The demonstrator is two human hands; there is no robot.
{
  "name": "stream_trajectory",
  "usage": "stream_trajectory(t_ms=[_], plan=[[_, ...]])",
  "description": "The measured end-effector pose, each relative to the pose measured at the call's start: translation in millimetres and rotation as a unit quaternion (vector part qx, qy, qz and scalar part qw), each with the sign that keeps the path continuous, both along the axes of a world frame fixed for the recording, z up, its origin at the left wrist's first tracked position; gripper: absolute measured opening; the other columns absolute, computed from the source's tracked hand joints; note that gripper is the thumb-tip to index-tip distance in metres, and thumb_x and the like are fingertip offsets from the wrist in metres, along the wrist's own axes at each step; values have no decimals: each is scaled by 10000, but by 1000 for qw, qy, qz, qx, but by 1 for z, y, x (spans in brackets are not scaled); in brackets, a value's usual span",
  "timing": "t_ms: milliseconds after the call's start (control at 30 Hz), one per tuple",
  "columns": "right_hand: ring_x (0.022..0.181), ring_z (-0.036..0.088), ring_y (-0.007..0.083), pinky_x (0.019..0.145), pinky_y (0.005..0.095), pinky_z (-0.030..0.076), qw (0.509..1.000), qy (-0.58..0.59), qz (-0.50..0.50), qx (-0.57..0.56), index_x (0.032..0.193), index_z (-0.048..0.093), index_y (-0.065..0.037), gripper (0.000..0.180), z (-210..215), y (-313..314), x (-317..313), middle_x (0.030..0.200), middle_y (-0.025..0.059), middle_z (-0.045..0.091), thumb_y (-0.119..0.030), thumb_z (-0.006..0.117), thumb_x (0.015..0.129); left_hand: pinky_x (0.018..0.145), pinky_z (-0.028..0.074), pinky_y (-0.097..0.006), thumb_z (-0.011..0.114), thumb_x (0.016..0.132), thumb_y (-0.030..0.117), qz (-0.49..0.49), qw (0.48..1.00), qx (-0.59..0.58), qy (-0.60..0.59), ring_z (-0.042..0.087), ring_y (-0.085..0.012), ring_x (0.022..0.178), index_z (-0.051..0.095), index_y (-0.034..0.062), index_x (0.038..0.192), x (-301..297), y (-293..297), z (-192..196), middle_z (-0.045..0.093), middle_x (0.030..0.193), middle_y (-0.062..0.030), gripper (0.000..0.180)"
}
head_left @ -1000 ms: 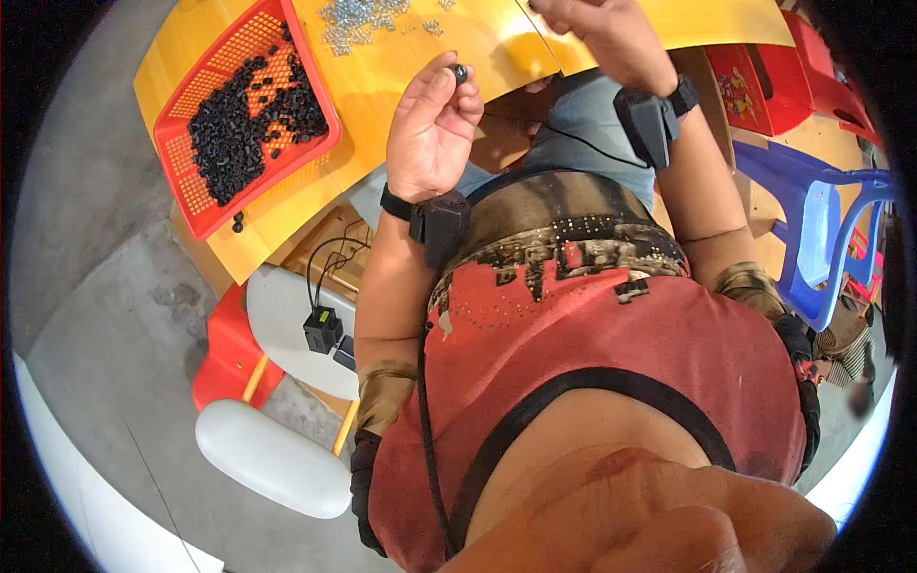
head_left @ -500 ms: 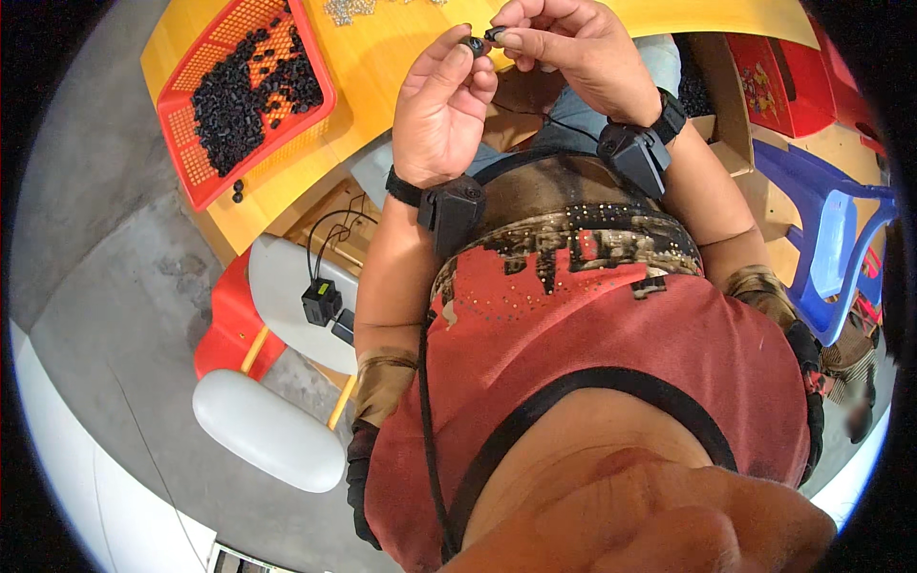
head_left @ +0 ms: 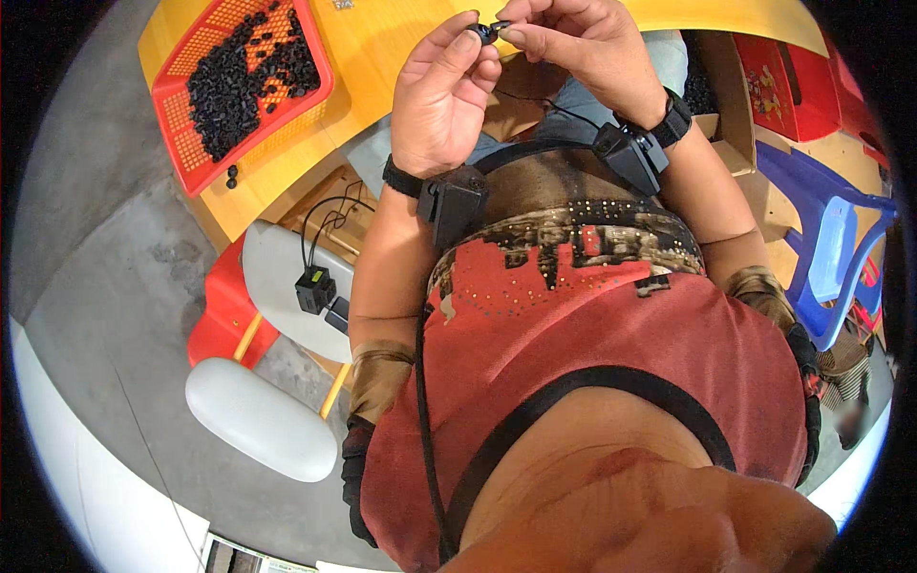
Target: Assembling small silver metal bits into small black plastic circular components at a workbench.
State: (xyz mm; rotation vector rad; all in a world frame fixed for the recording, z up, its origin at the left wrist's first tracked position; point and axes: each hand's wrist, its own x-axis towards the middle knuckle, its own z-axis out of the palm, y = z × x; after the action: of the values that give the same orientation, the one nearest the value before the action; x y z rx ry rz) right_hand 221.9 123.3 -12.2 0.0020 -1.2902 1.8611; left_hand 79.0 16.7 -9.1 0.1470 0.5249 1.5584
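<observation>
Above the front edge of the yellow table (head_left: 368,95), my left hand (head_left: 441,115) pinches a small round black plastic part (head_left: 482,35) between thumb and index finger. My right hand (head_left: 597,53) pinches a smaller dark piece (head_left: 500,27) up against it. Most of that second piece is hidden by the fingertips, and its kind is too small to make out. To the left, a red perforated plastic basket (head_left: 323,59) holds a heap of small black parts (head_left: 229,100).
Some loose black parts (head_left: 232,177) lie beside the basket. A few small silvery pieces (head_left: 343,5) show at the top edge. Right of my legs stand a cardboard box (head_left: 731,95) and a blue plastic stool (head_left: 829,248). A grey-padded chair (head_left: 263,420) with a black device (head_left: 315,289) stands left.
The two small parts have come together between my fingertips; they were slightly apart before. Both hands are a little higher in view, and the whole scene has shifted slightly.
</observation>
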Motion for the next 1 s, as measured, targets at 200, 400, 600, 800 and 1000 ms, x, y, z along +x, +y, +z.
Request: stream_trajectory(t_ms=[200,400,600,800,1000], plan=[[837,674,104,753,237,551,961,-244,-51,-115,1044,658,14,122,28,-12,17,936,49,707,28,663,923,791,554,-322,640,945,82,-25,965,255,-59,683,-219,889,669,11,1167,-3,12,-37,715,1001,-110,235],[840,677,104,754,236,552,963,-242,-60,-102,1028,656,17,112,29,-11,21,932,50,708,36,666,918,794,549,-272,588,986,35,10,999,5,37,668,-162,893,632,-3,1223,2,0,0,700,1026,-81,243],[846,681,106,759,239,556,999,-19,-33,13,1033,655,23,122,10,-4,11,934,55,711,40,672,913,794,556,-277,601,976,22,13,998,0,58,678,-174,893,637,-10,1218,4,-1,-2,706,1024,-95,247],[840,682,107,755,239,559,999,-1,-36,25,1028,656,27,123,9,-4,4,932,59,713,35,682,908,793,558,-280,609,970,14,18,997,-2,79,682,-178,897,636,-14,1232,-2,-2,-1,713,1025,-103,265],[822,683,104,737,234,561,959,-265,-82,-58,1022,660,28,116,34,-16,22,916,61,717,23,688,910,786,560,-280,611,966,3,19,997,-5,79,684,-179,884,642,-16,1228,-1,-4,-4,715,1022,-105,265]])
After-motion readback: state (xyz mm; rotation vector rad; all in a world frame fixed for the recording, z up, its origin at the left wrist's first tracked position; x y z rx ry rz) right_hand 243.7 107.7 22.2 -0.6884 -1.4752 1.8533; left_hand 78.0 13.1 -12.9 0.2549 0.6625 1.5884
